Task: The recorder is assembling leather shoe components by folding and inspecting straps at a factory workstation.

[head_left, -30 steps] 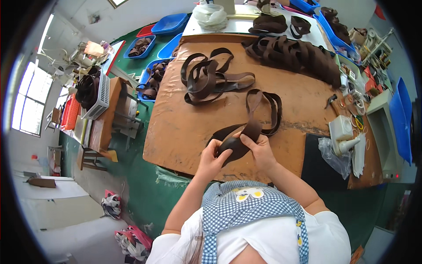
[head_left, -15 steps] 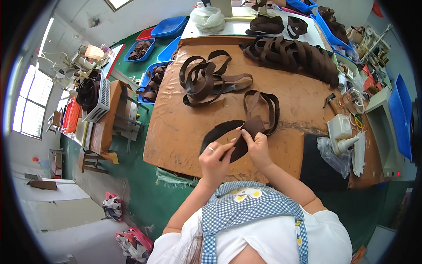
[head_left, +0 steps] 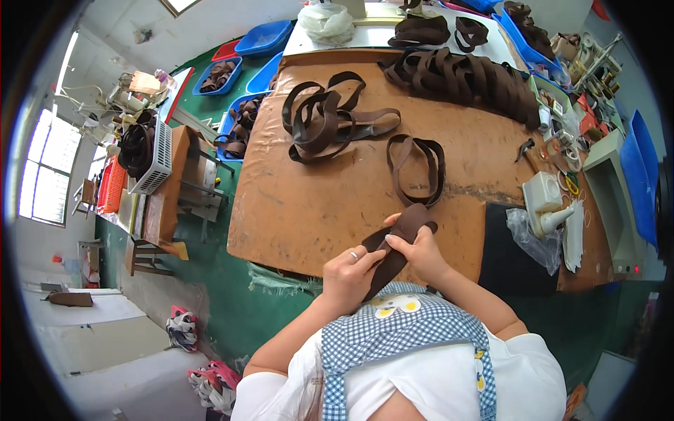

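Observation:
Both my hands grip one dark brown fabric strap loop [head_left: 399, 254] close to my apron, over the table's near edge. My left hand [head_left: 349, 274], with a ring on one finger, pinches its lower left part. Around the upper part are the fingers and thumb of my right hand [head_left: 421, 254]; the strap bends over there. Just beyond, a second brown strap loop [head_left: 441, 175] lies alone on the brown work table [head_left: 288, 217]. Farther off to the left, several tangled brown strap loops [head_left: 323, 126] lie in a loose heap.
A long row of brown straps [head_left: 467, 84] lies along the far right. At the right stand a white sewing-thread holder-like device [head_left: 544, 200], a clear plastic bag [head_left: 523, 231], scissors [head_left: 572, 184] and a black mat [head_left: 512, 256]. Blue baskets [head_left: 263, 38] with straps are beyond the left edge.
My hands have drawn the strap loop toward my body, off the other loop, which now lies separately on the table. The strap is now bunched and folded between my hands.

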Available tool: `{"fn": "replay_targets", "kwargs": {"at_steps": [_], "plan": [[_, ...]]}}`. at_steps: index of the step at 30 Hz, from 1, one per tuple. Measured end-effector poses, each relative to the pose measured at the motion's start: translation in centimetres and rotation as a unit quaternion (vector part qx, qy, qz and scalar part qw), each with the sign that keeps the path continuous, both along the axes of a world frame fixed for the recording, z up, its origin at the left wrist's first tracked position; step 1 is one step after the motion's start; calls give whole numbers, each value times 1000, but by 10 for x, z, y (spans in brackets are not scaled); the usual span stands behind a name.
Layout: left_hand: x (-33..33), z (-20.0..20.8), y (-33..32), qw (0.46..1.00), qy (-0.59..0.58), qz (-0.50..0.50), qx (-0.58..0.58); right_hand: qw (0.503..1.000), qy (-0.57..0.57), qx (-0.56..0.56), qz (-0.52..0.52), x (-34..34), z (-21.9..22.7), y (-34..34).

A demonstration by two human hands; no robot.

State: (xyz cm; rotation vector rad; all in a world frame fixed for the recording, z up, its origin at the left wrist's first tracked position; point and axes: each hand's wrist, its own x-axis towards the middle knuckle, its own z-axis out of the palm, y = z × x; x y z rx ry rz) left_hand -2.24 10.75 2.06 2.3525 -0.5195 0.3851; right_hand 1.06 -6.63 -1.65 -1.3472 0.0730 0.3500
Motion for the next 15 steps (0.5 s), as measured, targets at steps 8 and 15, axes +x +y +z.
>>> {"fn": "replay_targets", "kwargs": {"at_steps": [8,15], "plan": [[-9,-11,2,980,184,-71,-40,927,274,-82,243,-35,7,-84],[2,-5,-16,975,54,-216,22,925,-45,-184,330,-13,19,-51]]}}
